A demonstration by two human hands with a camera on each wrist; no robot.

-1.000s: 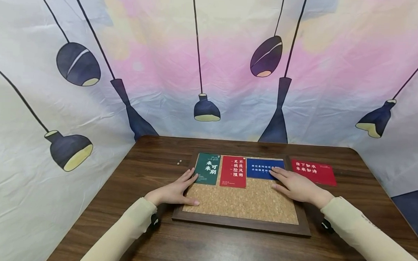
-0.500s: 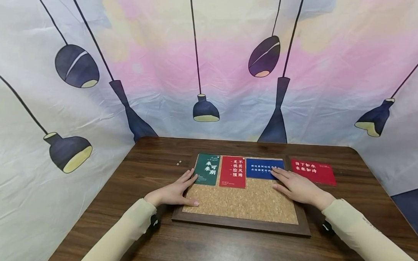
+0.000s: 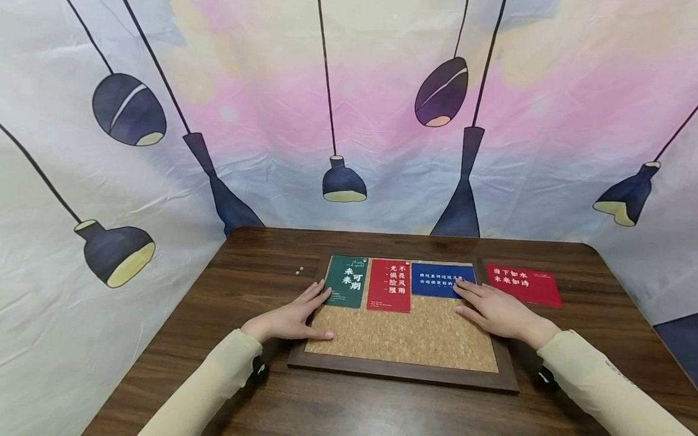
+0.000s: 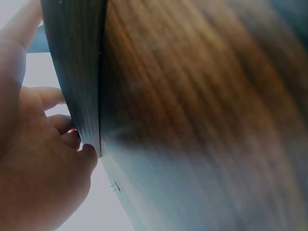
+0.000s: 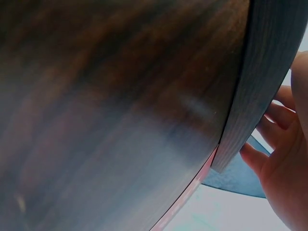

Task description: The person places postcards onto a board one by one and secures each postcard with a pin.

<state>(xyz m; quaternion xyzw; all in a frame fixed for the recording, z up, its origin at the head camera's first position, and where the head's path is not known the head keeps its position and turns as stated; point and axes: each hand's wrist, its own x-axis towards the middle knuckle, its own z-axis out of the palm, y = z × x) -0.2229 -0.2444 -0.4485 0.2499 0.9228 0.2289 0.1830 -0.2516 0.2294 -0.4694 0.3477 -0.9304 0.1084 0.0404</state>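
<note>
A cork board (image 3: 402,335) in a dark wood frame lies on the table. Along its upper part are a green card (image 3: 340,296), a red card (image 3: 388,303) and a blue card (image 3: 430,289), all with white characters. My left hand (image 3: 288,317) rests with spread fingers on the board's left edge, its fingertips at the green card. On the opposite side my right hand (image 3: 501,311) rests over the frame, fingertips touching the blue card's right end. In the left wrist view the fingers lie across the frame's side (image 4: 79,82); the right wrist view shows likewise.
A second red card (image 3: 531,290) lies on the table beside the board's upper right corner. Small light-coloured pieces (image 3: 300,270) sit left of the board. Behind the brown wooden table (image 3: 255,259) hangs a cloth (image 3: 283,113) printed with lamps.
</note>
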